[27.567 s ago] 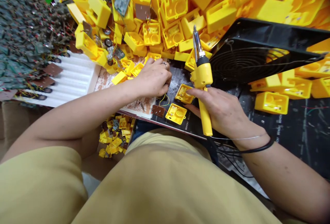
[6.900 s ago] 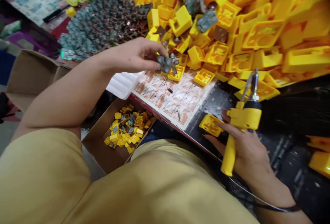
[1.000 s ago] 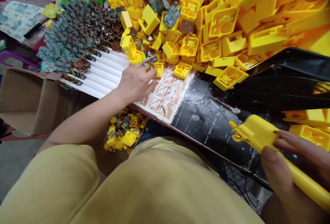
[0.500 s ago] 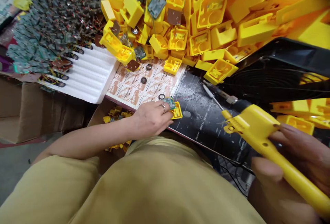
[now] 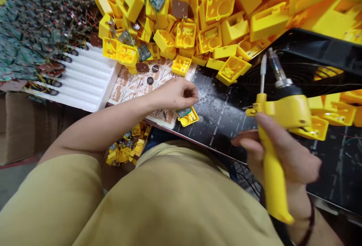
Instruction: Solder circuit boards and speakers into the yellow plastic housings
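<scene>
Centrally, a person's left hand point(image 5: 177, 94) is curled with its fingers point(image 5: 192, 96) bunched together, their tips hidden, so any pinch cannot be told. It hangs just above a small yellow plastic housing point(image 5: 191, 119), which lies at about 4 o'clock from the hand on a black bench mat point(image 5: 223, 116). A green circuit board point(image 5: 183, 112) sits at the housing's edge, seemingly seated in or on it. Whether the hand touches either part cannot be told. At 3 o'clock, the right hand point(image 5: 285, 155) closes firmly around the handle of a yellow soldering iron point(image 5: 273, 174). Its metal tip point(image 5: 263, 66) points to 12 o'clock, apparently raised to stay clear of the plastic parts and the left hand. Beyond the tip, at 2 o'clock, stands a black-framed fan point(image 5: 311, 38), probably placed there to draw off solder fumes. A printed paper sheet point(image 5: 127, 87) at 10 o'clock bears two round metal discs point(image 5: 150, 80), laid out within easy reach. Further along at 9 o'clock, a white corrugated foam tray point(image 5: 85, 72) supports wired circuit boards point(image 5: 34, 31), and a heap of yellow housings point(image 5: 215, 23) fills 12 o'clock. Loose yellow parts point(image 5: 126, 149) lie at 7 o'clock. The word "BENCH" repeats along the mat's edge; no brand can be read.
</scene>
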